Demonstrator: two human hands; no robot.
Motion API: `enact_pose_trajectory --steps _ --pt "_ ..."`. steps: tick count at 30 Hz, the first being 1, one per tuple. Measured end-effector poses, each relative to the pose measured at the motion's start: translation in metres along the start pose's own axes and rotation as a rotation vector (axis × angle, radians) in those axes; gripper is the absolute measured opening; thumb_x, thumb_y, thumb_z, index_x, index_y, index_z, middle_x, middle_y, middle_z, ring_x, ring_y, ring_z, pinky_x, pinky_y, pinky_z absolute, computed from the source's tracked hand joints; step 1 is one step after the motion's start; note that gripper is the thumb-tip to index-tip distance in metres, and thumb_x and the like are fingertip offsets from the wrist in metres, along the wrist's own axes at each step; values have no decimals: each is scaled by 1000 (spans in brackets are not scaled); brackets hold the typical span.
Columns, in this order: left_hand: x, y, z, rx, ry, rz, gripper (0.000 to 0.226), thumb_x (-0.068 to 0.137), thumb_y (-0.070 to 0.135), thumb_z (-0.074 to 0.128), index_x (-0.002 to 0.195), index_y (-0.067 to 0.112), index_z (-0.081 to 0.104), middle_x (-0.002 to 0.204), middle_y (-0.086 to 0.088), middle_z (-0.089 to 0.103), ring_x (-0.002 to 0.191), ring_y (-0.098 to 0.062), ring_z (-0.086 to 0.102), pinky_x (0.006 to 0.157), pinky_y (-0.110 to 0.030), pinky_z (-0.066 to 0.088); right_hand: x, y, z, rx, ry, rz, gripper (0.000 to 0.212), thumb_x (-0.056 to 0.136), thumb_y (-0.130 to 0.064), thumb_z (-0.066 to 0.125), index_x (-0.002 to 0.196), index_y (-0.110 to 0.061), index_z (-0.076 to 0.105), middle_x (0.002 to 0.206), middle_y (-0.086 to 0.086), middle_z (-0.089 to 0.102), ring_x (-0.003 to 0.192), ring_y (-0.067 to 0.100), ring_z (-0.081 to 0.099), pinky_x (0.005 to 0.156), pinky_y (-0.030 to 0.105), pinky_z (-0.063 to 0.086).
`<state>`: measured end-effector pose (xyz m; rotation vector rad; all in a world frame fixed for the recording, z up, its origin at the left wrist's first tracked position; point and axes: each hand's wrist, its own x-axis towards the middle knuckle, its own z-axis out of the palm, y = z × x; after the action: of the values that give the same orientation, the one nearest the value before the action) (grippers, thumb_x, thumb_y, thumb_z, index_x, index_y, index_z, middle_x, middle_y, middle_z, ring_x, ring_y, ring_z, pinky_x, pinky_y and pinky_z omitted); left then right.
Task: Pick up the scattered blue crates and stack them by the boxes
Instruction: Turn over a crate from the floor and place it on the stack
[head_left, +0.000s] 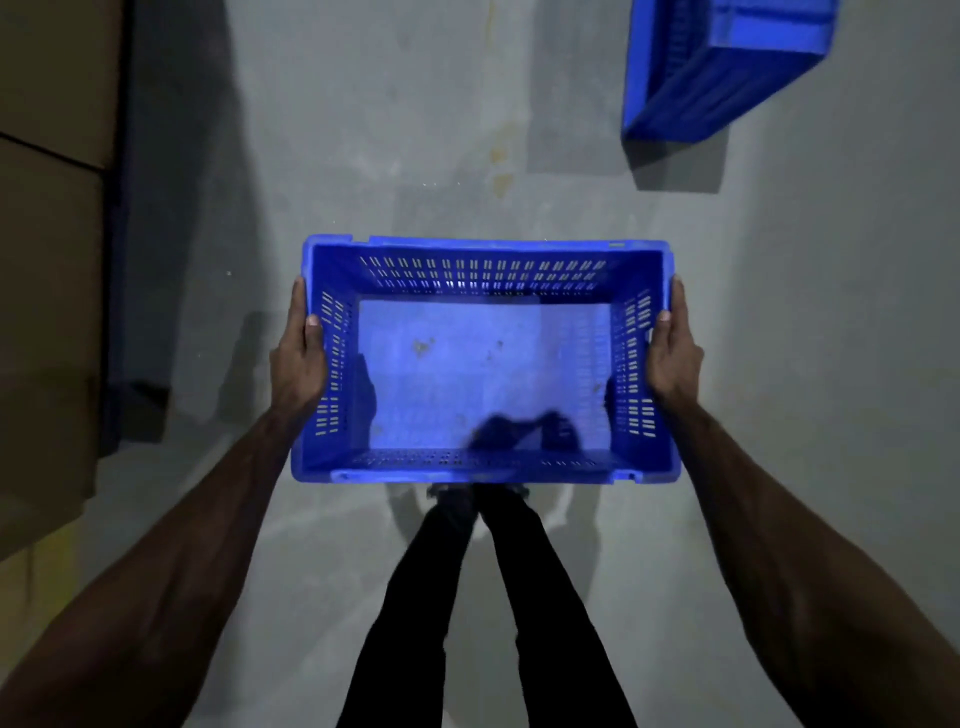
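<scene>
I hold an empty blue slotted crate (485, 358) level in front of me, above the grey floor, its open side up. My left hand (298, 358) grips its left short wall, thumb hooked over the rim to the inside. On the opposite short wall my right hand (672, 353) grips the same way. A second blue crate (722, 67) lies tipped on its side on the floor at the far right, cut off by the top edge. Stacked brown cardboard boxes (49, 260) rise along the left edge.
The grey concrete floor (441, 130) stretches ahead between the boxes and the tipped crate. My dark-trousered legs (488, 597) and shoes show below the held crate. A dark base (135, 410) sits at the foot of the boxes.
</scene>
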<state>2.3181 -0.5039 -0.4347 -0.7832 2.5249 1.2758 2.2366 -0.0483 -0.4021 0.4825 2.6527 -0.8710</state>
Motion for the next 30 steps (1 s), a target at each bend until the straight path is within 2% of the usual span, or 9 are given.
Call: enact_pose_trajectory --steps 3,7,12,17,20,22,24,27,30 --pt "-47 47 -46 15 -13 -3 55 105 60 27 158 54 13 148 -7 56 117 -35 65 95 -56 54 -45 -32 -60 -8 -40 15 49 111 -41 25 160 -39 21 154 -7 47 116 42 62 95 38 46" --pt "-107 113 -114 -2 -46 1 54 108 55 27 160 49 14 155 -9 49 129 -36 58 102 -56 50 -106 -75 -135 31 -44 18 49 110 -46 23 159 -43 19 158 -16 39 122 37 60 98 35 44" --pt "-166 192 -187 19 -25 44 52 112 38 28 163 35 17 162 23 29 137 8 38 106 -25 38 -168 -123 -210 92 -5 11 49 107 -55 21 156 -52 17 154 -9 47 118 37 63 101 42 47" --pt "-198 243 -240 -21 -21 61 53 112 36 30 163 32 19 133 65 23 116 40 31 99 -19 35 -213 -154 -270 143 49 5 49 108 -52 24 157 -49 19 156 -9 45 124 35 59 102 37 43" --pt "-209 268 -256 -22 -10 137 51 113 35 31 162 38 18 154 45 23 141 19 29 119 -33 32 -228 -166 -302 180 93 -21 48 109 -51 25 156 -50 19 158 -11 41 134 32 53 110 38 38" --pt "-207 282 -260 -30 -11 158 50 113 32 32 161 38 20 164 25 25 150 -1 29 124 -41 28 -235 -166 -319 191 115 -3 49 109 -50 25 157 -48 20 159 -10 40 135 32 51 110 36 36" --pt "-207 302 -260 -38 -16 192 50 113 32 33 161 39 20 165 20 26 150 -5 30 124 -43 29 -239 -160 -334 226 151 13 49 109 -48 27 157 -47 21 157 -6 43 133 31 54 108 34 38" --pt "-204 337 -249 -77 -37 233 50 112 36 34 159 46 21 163 21 31 148 -9 37 122 -43 32 -241 -138 -357 288 213 36 46 107 -54 27 151 -62 18 130 1 65 103 30 67 100 40 47" --pt "-202 370 -227 -106 -63 251 48 109 45 36 151 64 22 157 -14 45 138 -44 47 108 -63 42 -237 -109 -380 378 262 89 44 104 -55 29 143 -73 18 85 -7 63 65 16 59 81 44 52"
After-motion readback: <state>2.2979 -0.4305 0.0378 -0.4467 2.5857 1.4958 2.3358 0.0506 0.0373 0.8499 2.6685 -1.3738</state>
